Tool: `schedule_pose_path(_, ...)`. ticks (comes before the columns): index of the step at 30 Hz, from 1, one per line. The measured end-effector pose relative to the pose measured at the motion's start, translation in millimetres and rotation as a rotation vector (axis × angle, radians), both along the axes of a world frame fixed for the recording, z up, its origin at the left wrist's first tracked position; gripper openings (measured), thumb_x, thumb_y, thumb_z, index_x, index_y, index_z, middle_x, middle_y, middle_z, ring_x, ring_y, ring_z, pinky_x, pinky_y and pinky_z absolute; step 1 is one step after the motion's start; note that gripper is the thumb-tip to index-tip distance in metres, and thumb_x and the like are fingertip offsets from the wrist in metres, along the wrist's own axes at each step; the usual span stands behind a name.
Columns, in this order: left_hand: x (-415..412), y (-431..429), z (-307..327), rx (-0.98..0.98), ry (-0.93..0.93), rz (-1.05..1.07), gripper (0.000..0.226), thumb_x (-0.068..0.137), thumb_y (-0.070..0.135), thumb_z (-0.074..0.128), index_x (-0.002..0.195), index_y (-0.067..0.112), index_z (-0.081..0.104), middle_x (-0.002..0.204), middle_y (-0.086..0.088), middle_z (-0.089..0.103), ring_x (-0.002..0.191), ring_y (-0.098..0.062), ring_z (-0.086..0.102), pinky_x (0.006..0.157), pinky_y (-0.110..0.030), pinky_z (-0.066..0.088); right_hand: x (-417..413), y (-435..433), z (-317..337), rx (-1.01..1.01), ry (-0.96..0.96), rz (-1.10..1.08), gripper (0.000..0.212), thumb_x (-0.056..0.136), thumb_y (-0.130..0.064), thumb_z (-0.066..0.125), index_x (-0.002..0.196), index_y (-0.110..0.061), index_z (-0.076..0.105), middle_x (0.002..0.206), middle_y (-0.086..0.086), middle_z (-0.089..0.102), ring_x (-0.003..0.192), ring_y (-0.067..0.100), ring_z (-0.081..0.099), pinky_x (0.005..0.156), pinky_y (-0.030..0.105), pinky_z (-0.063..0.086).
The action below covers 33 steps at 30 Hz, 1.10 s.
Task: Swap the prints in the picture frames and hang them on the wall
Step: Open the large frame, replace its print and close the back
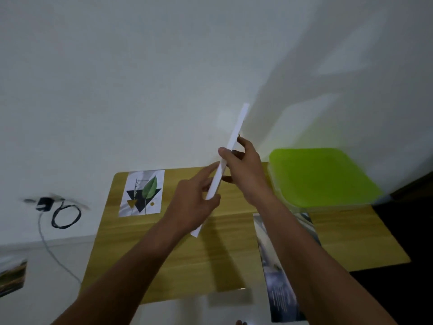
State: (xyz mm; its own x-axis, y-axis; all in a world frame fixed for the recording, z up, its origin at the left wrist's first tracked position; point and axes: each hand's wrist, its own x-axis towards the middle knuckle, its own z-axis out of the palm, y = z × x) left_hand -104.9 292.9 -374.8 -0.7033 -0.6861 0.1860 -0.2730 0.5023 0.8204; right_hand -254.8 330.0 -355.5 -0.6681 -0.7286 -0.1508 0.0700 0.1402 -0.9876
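Note:
I hold a white picture frame (236, 134) edge-on above the wooden table (178, 254), so only its thin white side shows. My left hand (194, 205) grips its lower end, with the index finger stretched along the frame. My right hand (241, 167) grips its middle, thumb on the near side and fingers behind it. A print with a green leaf and dark triangles (142, 193) lies flat at the table's far left. A second, greyish print (283, 273) lies at the table's near right, partly under my right forearm.
A lime-green lidded plastic box (323, 177) stands at the table's far right against the white wall. A black plug with a looped cable (63, 212) hangs on the wall to the left. A clear sheet (230, 297) lies at the table's near edge. Another picture (11, 275) sits far left.

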Motion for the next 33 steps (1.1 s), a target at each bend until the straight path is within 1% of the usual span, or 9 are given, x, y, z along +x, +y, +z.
schedule_pose_path(3, -9, 16, 5, -0.068, 0.003, -0.052, 0.077, 0.077, 0.024, 0.074, 0.145, 0.041, 0.04, 0.118, 0.014, 0.068, 0.102, 0.004, 0.062, 0.085, -0.026, 0.056, 1, 15, 16, -0.021, 0.152, -0.125, 0.045, 0.087, -0.028, 0.059, 0.131, -0.028, 0.048, 0.097, 0.0, 0.069, 0.079, 0.011, 0.068, 0.067, 0.036, 0.058)
schedule_pose_path(7, -15, 22, 13, -0.083, -0.008, -0.073, 0.062, 0.085, 0.051, 0.067, 0.142, 0.035, 0.048, 0.131, 0.011, 0.062, 0.116, 0.0, 0.055, 0.099, -0.025, 0.046, -4, 34, 26, -0.096, 0.226, -0.302, 0.032, 0.091, -0.015, 0.049, 0.123, -0.023, 0.051, 0.103, -0.002, 0.068, 0.089, 0.017, 0.067, 0.079, 0.042, 0.058)
schedule_pose_path(10, -8, -2, 25, -0.147, 0.033, 0.069, 0.056, 0.092, 0.036, 0.064, 0.144, 0.029, 0.045, 0.139, 0.004, 0.054, 0.12, -0.003, 0.046, 0.1, -0.011, 0.032, -11, 51, 40, -0.165, 0.201, -0.274, 0.038, 0.094, -0.007, 0.045, 0.125, -0.028, 0.053, 0.104, -0.006, 0.068, 0.09, 0.014, 0.067, 0.072, 0.031, 0.054)
schedule_pose_path(12, -1, -20, 40, -0.126, 0.007, 0.159, 0.063, 0.094, 0.03, 0.062, 0.15, 0.031, 0.034, 0.143, 0.001, 0.048, 0.127, -0.015, 0.046, 0.109, -0.028, 0.035, -13, 61, 52, -0.199, 0.193, -0.195, 0.05, 0.094, -0.003, 0.044, 0.133, -0.035, 0.052, 0.108, -0.01, 0.07, 0.09, 0.008, 0.068, 0.071, 0.023, 0.055)
schedule_pose_path(16, 7, -49, 83, -0.034, -0.037, 0.252, 0.081, 0.089, 0.03, 0.068, 0.153, 0.038, 0.019, 0.144, -0.001, 0.047, 0.126, -0.023, 0.051, 0.106, -0.041, 0.043, -19, 74, 77, -0.229, 0.299, -0.081, 0.063, 0.094, 0.001, 0.044, 0.143, -0.038, 0.045, 0.119, -0.013, 0.069, 0.102, 0.01, 0.068, 0.088, 0.029, 0.055)
schedule_pose_path(22, 23, -65, 144, 0.239, 0.186, -0.034, 0.078, 0.088, 0.01, 0.069, 0.146, 0.048, 0.032, 0.112, 0.003, 0.072, 0.104, -0.021, 0.068, 0.081, -0.041, 0.058, -32, 77, 134, -0.338, 0.353, -0.023, 0.072, 0.09, 0.006, 0.044, 0.147, -0.038, 0.041, 0.124, -0.015, 0.067, 0.105, 0.011, 0.067, 0.085, 0.025, 0.053)
schedule_pose_path(26, 14, -70, 184, 0.114, 0.306, -0.021, 0.089, 0.086, 0.016, 0.073, 0.141, 0.063, 0.021, 0.113, 0.005, 0.071, 0.105, -0.017, 0.068, 0.087, -0.043, 0.056, -50, 68, 174, -0.388, 0.406, -0.006, 0.086, 0.09, 0.009, 0.047, 0.153, -0.045, 0.021, 0.141, -0.019, 0.052, 0.115, 0.007, 0.062, 0.101, 0.033, 0.049)
schedule_pose_path(29, 1, -75, 214, 0.06, 0.384, -0.013, 0.089, 0.088, 0.01, 0.07, 0.145, 0.058, 0.022, 0.106, 0.003, 0.073, 0.092, -0.015, 0.072, 0.076, -0.03, 0.058, -70, 58, 205, -0.403, 0.497, 0.041, 0.091, 0.086, 0.004, 0.057, 0.147, -0.056, 0.024, 0.148, -0.008, 0.048, 0.127, 0.019, 0.055, 0.108, 0.047, 0.043)
schedule_pose_path(33, -19, -88, 252, -0.04, 0.399, 0.008, 0.084, 0.09, 0.009, 0.067, 0.146, 0.054, 0.023, 0.108, 0.003, 0.065, 0.084, -0.015, 0.071, 0.064, -0.02, 0.054, -102, 43, 242, -0.392, 0.571, 0.083, 0.098, 0.086, 0.006, 0.063, 0.151, -0.049, 0.017, 0.124, 0.0, 0.066, 0.108, 0.021, 0.065, 0.1, 0.041, 0.051)
